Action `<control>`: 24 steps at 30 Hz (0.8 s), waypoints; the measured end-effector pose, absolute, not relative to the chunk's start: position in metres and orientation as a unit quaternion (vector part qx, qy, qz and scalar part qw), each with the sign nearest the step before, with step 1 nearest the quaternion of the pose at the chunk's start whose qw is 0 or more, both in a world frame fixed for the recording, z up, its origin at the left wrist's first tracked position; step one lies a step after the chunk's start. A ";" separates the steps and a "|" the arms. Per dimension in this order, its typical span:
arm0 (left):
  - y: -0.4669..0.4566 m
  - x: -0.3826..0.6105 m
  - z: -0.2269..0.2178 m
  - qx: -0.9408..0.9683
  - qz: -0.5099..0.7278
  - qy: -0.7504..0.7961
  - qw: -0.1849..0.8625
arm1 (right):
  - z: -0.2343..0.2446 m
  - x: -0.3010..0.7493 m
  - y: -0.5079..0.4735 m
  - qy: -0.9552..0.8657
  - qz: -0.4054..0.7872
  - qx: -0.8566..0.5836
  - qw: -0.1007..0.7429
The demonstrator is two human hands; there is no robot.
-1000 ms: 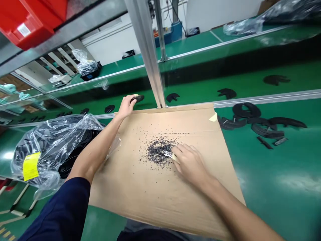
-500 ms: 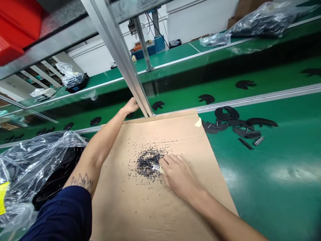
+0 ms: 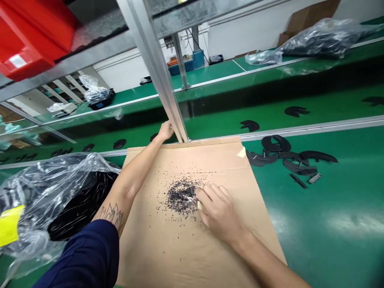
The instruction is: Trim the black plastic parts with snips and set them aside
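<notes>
- Right hand (image 3: 217, 208): fingers curled around a small metal-tipped tool (image 3: 191, 200). The grip appears to be a working hold, with the metal end facing the pile; blur leaves the tool's exact form unclear.
- Left hand (image 3: 167, 130): extended past the far edge of the cardboard, beside the metal post (image 3: 162, 84). Its fingers are partly hidden; from where I stand I cannot tell whether they hold anything.
- Black disc (image 3: 153, 137): on the green strip beyond the cardboard, just left of the left hand, presumably within easy reach.
- Cardboard sheet (image 3: 195, 260): laid flat before the person, likely to catch loose bits and protect the tabletop (image 3: 315, 232).
- Black bits (image 3: 180, 196): heaped mid-sheet under the tool, thinning outward.
- Curved black parts (image 3: 318, 155): grouped on the tabletop right of the sheet, probably to stay clear of the bits.
- Plastic bag (image 3: 87, 166): left of the sheet, beside the left arm, covering black contents.
</notes>
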State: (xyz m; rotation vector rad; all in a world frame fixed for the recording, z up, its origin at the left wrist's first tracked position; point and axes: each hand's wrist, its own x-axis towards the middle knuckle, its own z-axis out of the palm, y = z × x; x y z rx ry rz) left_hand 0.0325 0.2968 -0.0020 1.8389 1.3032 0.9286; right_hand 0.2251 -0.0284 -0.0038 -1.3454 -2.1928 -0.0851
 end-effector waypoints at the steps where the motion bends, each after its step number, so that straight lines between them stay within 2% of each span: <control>1: 0.290 0.022 0.004 0.691 0.380 0.520 0.330 | -0.004 0.226 -0.028 -0.815 -0.037 -0.502 0.287; 3: 0.275 -0.001 0.019 0.653 0.416 0.555 0.304 | -0.003 0.227 -0.025 -0.810 -0.023 -0.519 0.272; 6: 0.246 -0.029 0.044 0.606 0.449 0.595 0.279 | -0.003 0.226 -0.019 -0.800 0.067 -0.544 0.246; 9: 0.202 -0.044 0.063 0.589 0.452 0.608 0.281 | 0.001 0.220 -0.012 -0.738 0.216 -0.545 0.335; 11: 0.160 -0.043 0.068 0.625 0.444 0.550 0.331 | 0.005 0.216 -0.009 -0.659 0.327 -0.545 0.401; 13: 0.112 -0.035 0.066 0.688 0.405 0.434 0.418 | 0.009 0.212 -0.007 -0.587 0.432 -0.539 0.422; 15: 0.064 -0.023 0.058 0.718 0.349 0.368 0.476 | 0.011 0.210 -0.006 -0.533 0.524 -0.523 0.410; 18: 0.013 -0.013 0.045 0.726 0.321 0.339 0.504 | 0.012 0.209 -0.005 -0.509 0.618 -0.488 0.348; 20: -0.002 -0.019 0.043 0.763 0.281 0.353 0.463 | 0.012 0.209 -0.005 -0.512 0.642 -0.475 0.318; 24: 0.005 -0.070 0.055 0.815 0.101 0.536 0.196 | 0.010 0.210 -0.004 -0.499 0.624 -0.498 0.337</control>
